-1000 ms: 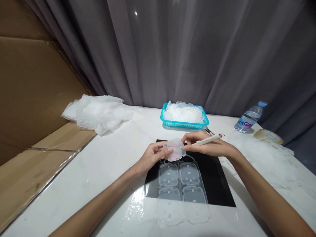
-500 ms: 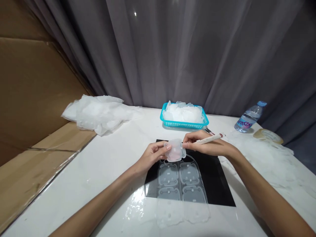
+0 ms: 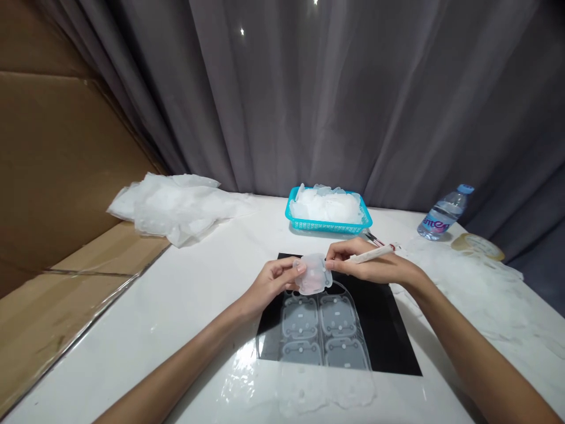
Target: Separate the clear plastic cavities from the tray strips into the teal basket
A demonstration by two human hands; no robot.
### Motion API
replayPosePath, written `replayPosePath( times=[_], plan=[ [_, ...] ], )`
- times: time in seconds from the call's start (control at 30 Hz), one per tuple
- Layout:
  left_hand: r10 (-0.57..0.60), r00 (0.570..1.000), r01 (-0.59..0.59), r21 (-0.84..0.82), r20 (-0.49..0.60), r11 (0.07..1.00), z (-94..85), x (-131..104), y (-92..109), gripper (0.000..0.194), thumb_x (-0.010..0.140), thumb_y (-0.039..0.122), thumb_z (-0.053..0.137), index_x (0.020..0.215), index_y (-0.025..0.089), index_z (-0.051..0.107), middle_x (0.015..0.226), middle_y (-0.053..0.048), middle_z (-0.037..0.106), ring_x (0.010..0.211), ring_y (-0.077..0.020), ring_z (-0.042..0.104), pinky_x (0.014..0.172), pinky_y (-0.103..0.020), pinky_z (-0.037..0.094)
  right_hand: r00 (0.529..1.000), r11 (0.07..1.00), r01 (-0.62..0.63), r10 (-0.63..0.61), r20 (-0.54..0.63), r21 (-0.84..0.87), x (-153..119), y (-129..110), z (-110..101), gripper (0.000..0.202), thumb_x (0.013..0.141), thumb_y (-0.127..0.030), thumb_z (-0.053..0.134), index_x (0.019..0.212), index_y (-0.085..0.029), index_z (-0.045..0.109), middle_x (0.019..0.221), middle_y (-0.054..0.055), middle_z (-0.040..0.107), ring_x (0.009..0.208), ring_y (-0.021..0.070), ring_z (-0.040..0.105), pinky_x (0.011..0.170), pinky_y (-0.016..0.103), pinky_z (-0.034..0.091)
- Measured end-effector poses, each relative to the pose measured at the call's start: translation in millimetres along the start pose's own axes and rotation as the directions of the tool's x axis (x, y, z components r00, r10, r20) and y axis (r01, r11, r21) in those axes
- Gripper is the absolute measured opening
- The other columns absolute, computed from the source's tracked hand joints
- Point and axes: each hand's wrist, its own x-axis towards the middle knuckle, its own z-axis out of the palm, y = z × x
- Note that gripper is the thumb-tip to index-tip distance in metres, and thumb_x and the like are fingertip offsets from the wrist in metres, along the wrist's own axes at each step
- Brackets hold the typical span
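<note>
My left hand [image 3: 271,283] pinches a small translucent silicone piece [image 3: 312,274] and holds it just above a black mat [image 3: 388,330]. My right hand [image 3: 375,268] grips a white pen-like tool [image 3: 369,254] and its fingertips touch the piece's right edge. Under the hands, a translucent sheet of moulded pieces [image 3: 324,335] lies on the mat and runs over its near edge onto the white table [image 3: 189,294].
A turquoise basket [image 3: 329,224] heaped with translucent pieces stands behind the mat. A pile of clear plastic sheets [image 3: 176,206] lies at the left, cardboard [image 3: 66,176] beyond it. A water bottle [image 3: 441,215] and a tape roll [image 3: 479,244] sit at the right. Grey curtain behind.
The piece has turned slightly between my fingers and sits a little lower; both hands stay in nearly the same spot. The camera has tilted a bit.
</note>
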Motion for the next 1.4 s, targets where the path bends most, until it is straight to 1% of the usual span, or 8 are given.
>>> replayPosePath(
  times=[0.2,0.33,0.4,0.63,0.9,1.03,1.23,1.4],
  plan=[
    [-0.015,0.998,0.004,0.174,0.062,0.985,-5.6,4.0,-11.6,0.041,0.101,0.051,0.061,0.127,0.019,0.063,0.117,-0.013,0.076,0.109,-0.0269,0.073,0.098,-0.042,0.056,0.981,0.978,-0.069,0.031,-0.191,-0.198,0.4,10.9,-15.1,0.028,0.101,-0.039,0.055,0.082,-0.019,0.063,0.072,-0.003,0.06,0.066,0.0132,0.053,0.059,0.024,0.036],
    [0.091,0.99,-0.14,0.605,0.11,0.784,-3.8,-6.7,-11.7,0.038,0.105,0.05,0.053,0.133,0.025,0.058,0.135,-0.011,0.067,0.126,-0.0278,0.064,0.111,-0.046,0.049,0.825,0.775,-0.259,-0.132,-0.549,-0.576,22.3,27.7,-37.4,0.028,0.108,-0.033,0.04,0.096,-0.018,0.061,0.083,0.003,0.067,0.073,0.0169,0.061,0.065,0.027,0.04],
    [0.09,0.98,-0.193,0.759,0.175,0.622,-1.5,-13.7,-9.5,0.046,0.104,0.053,0.053,0.141,0.026,0.055,0.146,-0.011,0.061,0.136,-0.0312,0.057,0.116,-0.05,0.044,0.766,0.622,-0.367,-0.22,-0.604,-0.692,44.8,36.2,-47.4,0.028,0.108,-0.022,0.034,0.102,-0.014,0.061,0.097,0.012,0.07,0.082,0.0215,0.063,0.07,0.03,0.04],
    [0.0,0.971,-0.229,0.927,0.239,0.296,-6.5,-19.8,-14.5,0.078,0.1,0.069,0.046,0.162,0.023,0.036,0.171,-0.012,0.029,0.159,-0.038,0.022,0.125,-0.059,0.031,0.818,0.558,-0.332,-0.232,-0.527,-0.761,87.9,60.9,-41.9,0.021,0.089,0.003,0.049,0.093,-0.012,0.064,0.098,0.018,0.073,0.09,0.0269,0.066,0.08,0.035,0.041],
    [0.105,0.959,-0.278,0.941,0.261,0.193,-16.4,-8.9,-28.2,0.083,0.098,0.073,0.047,0.164,0.026,0.031,0.172,-0.011,0.024,0.159,-0.0361,0.023,0.125,-0.055,0.031,0.819,0.778,-0.178,-0.223,-0.529,-0.602,-0.7,58.5,33.5,0.022,0.11,-0.031,0.043,0.107,-0.02,0.062,0.101,0.004,0.073,0.088,0.0172,0.07,0.081,0.026,0.05],
    [0.042,0.96,-0.279,0.942,0.276,0.185,-25.6,4.5,-21.9,0.09,0.095,0.077,0.048,0.165,0.023,0.028,0.172,-0.009,0.025,0.159,-0.0345,0.023,0.126,-0.052,0.028,0.869,0.991,-0.015,-0.053,-0.491,-0.133,-43.2,47.3,64.9,0.02,0.105,-0.038,0.057,0.097,-0.023,0.068,0.095,0.001,0.071,0.086,0.0163,0.068,0.079,0.026,0.05],
    [0.172,0.918,-0.384,0.909,0.358,0.159,-41.8,18.6,-10.5,0.073,0.094,0.068,0.061,0.153,0.027,0.049,0.163,-0.009,0.046,0.141,-0.0347,0.047,0.116,-0.051,0.039,0.939,0.995,-0.017,0.049,-0.342,0.097,-66.0,45.8,66.9,0.018,0.1,-0.036,0.065,0.111,-0.024,0.073,0.106,0.003,0.072,0.096,0.0186,0.067,0.086,0.029,0.049],
    [0.289,0.883,-0.427,0.889,0.37,0.167,-20.3,5.5,-3.4,0.041,0.101,0.053,0.06,0.131,0.026,0.063,0.142,-0.009,0.06,0.124,-0.0299,0.055,0.109,-0.05,0.043,0.95,0.985,-0.063,0.108,-0.292,0.16,-68.2,51.9,62.5,0.017,0.095,-0.037,0.071,0.104,-0.022,0.07,0.096,0.0,0.073,0.088,0.0168,0.065,0.08,0.027,0.049]
  ],
)
